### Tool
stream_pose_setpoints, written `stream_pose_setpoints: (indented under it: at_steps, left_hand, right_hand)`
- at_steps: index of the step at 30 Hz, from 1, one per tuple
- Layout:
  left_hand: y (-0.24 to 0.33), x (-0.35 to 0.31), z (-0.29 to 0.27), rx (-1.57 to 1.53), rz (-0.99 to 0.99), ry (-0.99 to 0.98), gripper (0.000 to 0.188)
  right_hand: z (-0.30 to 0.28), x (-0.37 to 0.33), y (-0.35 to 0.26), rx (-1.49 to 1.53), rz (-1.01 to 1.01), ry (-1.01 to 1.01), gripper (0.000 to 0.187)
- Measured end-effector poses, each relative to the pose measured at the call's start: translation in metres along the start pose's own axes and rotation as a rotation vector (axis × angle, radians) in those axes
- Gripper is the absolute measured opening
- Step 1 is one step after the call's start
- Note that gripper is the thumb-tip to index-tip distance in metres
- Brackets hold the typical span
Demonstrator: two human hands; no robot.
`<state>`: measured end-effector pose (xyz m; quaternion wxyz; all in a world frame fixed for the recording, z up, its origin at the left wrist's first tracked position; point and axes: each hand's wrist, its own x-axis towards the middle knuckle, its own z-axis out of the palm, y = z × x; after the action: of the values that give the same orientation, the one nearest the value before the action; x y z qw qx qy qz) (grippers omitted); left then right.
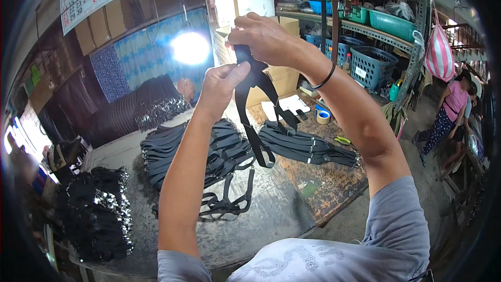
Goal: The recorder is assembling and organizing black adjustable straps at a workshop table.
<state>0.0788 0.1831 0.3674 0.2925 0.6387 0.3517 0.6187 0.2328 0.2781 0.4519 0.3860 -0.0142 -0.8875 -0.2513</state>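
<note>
Raised in front of me is a black webbing strap point(254, 75), its loose ends and a loop hanging down over the table. My left hand point(222, 87) is closed on it from the left, thumb pressed on the dark material. Just above, my right hand point(266, 39) grips its upper end with bent fingers. Below lie a large pile of black straps point(195, 151) and, to its right, a flatter bundle of black straps point(308, 145) with shiny metal pieces. Some tangled straps point(227, 203) rest at the pile's near edge.
The worktable point(271, 198) carries a tape roll point(323, 117), yellow-green pliers point(342, 140) and white paper point(286, 107). Black straps with metal parts point(99, 214) lie at left. A bright lamp point(190, 48) hangs behind. Shelves with baskets point(373, 65) and another person point(450, 107) are at right.
</note>
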Motion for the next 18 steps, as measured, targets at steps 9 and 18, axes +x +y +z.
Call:
stream_pose_setpoints:
  at_steps: [9,18]
  left_hand:
    - [-0.044,-0.024,0.041,-0.412,-0.130,-0.525,0.095]
    - [-0.113,-0.119,0.110,-0.754,-0.430,-0.614,0.073]
  right_hand:
    - [-0.034,-0.010,0.006,-0.092,-0.013,-0.054,0.031]
    - [-0.030,-0.051,0.018,-0.129,0.004,-0.154,0.040]
